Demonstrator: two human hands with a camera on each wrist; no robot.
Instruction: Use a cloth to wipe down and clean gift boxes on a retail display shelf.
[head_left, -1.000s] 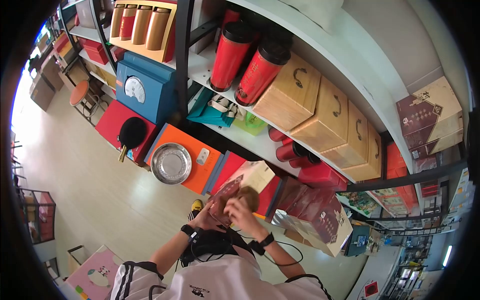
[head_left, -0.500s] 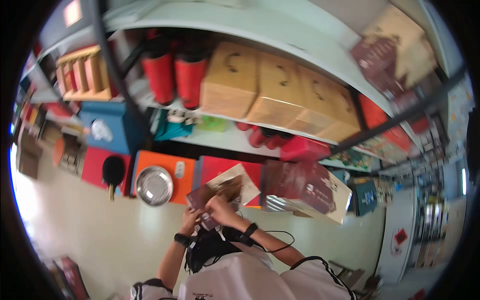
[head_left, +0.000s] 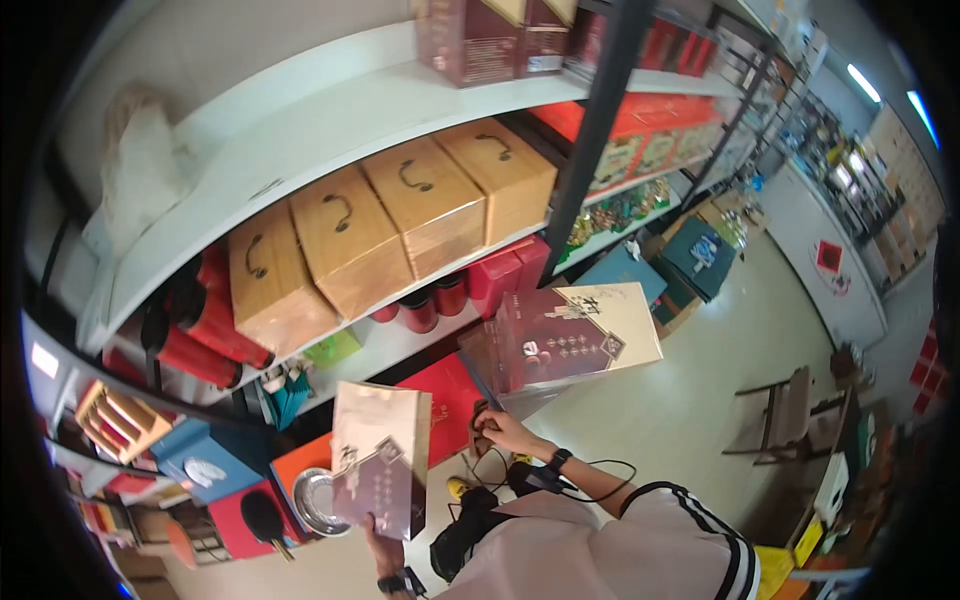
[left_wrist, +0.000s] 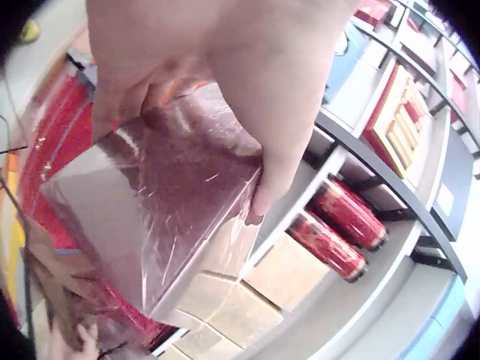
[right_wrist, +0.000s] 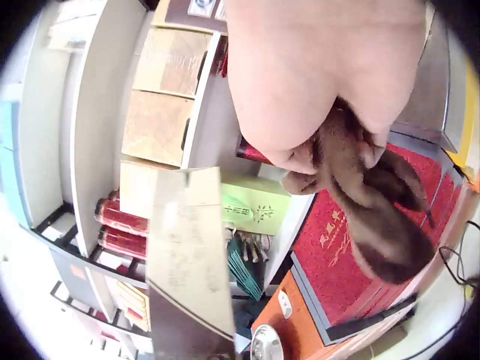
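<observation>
My left hand (head_left: 380, 537) grips a flat gift box (head_left: 380, 468), cream above and maroon below, by its lower end and holds it upright. In the left wrist view the fingers (left_wrist: 274, 161) curl over the box (left_wrist: 157, 210), which is wrapped in clear film. My right hand (head_left: 500, 432) is apart from it, to the right, and clutches a brown cloth (head_left: 480, 418). The right wrist view shows that cloth (right_wrist: 375, 217) hanging from the closed fingers (right_wrist: 300, 161), with the box (right_wrist: 187, 255) off to the left.
A shelf unit stands ahead with wooden boxes (head_left: 370, 230), red canisters (head_left: 200, 340) and a black post (head_left: 590, 130). A bigger maroon-and-cream box (head_left: 570, 335) is just right of my hands. A steel dish (head_left: 315, 500) lies on an orange box; a chair (head_left: 790, 410) stands at right.
Both hands were together on the box with the cloth. Now the left hand alone holds the box, out to the left, and the right has come away with the cloth. The view has swung.
</observation>
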